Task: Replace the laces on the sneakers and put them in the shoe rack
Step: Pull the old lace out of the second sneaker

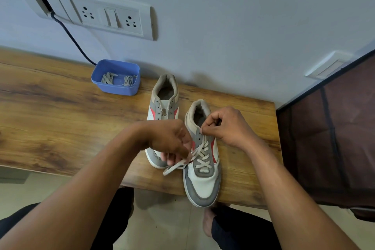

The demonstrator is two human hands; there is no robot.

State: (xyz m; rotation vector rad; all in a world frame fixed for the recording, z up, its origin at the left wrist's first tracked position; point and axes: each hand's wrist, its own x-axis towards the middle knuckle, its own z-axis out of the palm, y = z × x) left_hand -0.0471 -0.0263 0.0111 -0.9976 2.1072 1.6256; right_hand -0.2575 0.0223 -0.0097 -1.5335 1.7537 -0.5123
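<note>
Sneaker (203, 180): at table (60, 117) edge, lace (203, 154) crossed through lower eyelets.
Left hand (168, 140): curled, gripping the loose lace end at its left side.
Right hand (225, 126): pinching the other end over its upper eyelets.
Second sneaker (164, 95): unlaced, just left.
Tub (115, 87): farther left, holding laces.
Rack (334, 138): right.

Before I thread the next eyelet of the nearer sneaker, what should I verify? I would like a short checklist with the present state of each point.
1. Left hand grips one lace end: ok.
2. Right hand pinches the other end beside the upper eyelets: ok.
3. Nearer sneaker laced to the top: not ok, upper eyelets are empty.
4. Nearer sneaker safely on the table: not ok, its toe sits at the front edge.
5. Farther sneaker laced: not ok, no lace.
6. Spare laces in the blue container: ok.
</note>
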